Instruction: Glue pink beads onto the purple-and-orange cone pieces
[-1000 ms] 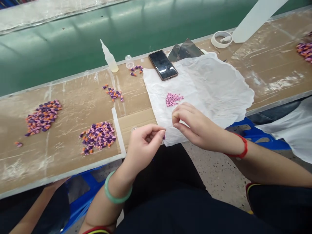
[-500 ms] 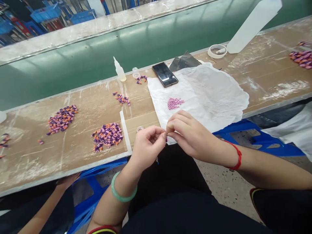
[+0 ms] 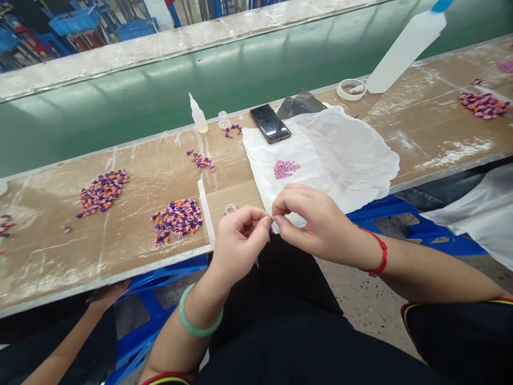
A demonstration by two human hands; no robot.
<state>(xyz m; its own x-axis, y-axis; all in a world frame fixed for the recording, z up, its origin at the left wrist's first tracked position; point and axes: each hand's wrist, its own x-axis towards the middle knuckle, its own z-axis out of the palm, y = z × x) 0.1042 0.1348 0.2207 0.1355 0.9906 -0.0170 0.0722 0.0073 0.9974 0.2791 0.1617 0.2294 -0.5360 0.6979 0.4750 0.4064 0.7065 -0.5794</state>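
Observation:
My left hand (image 3: 243, 238) and my right hand (image 3: 310, 219) meet fingertip to fingertip above my lap, just off the table's front edge. Both are closed in a pinch. A speck of purple-pink shows between the fingertips, too small and covered to name. Beyond them, tiny pink beads (image 3: 286, 168) lie in a little heap on a white cloth (image 3: 340, 155). Left of my hands, a pile of small purple, pink and orange pieces (image 3: 177, 220) rests beside a white strip (image 3: 206, 211). A small clear jar (image 3: 231, 208) is partly behind my left hand.
A phone (image 3: 270, 123) lies on the cloth's far edge. Behind stand a dropper bottle (image 3: 197, 114) and a small clear cup (image 3: 223, 118). To the right are a tape roll (image 3: 351, 89) and a large white bottle (image 3: 406, 51). Another person's hand (image 3: 109, 294) is at lower left.
The view has shifted slightly, bringing the large bottle's blue cap into sight. My right fingers have opened into a rounder pinch, still at my left fingertips.

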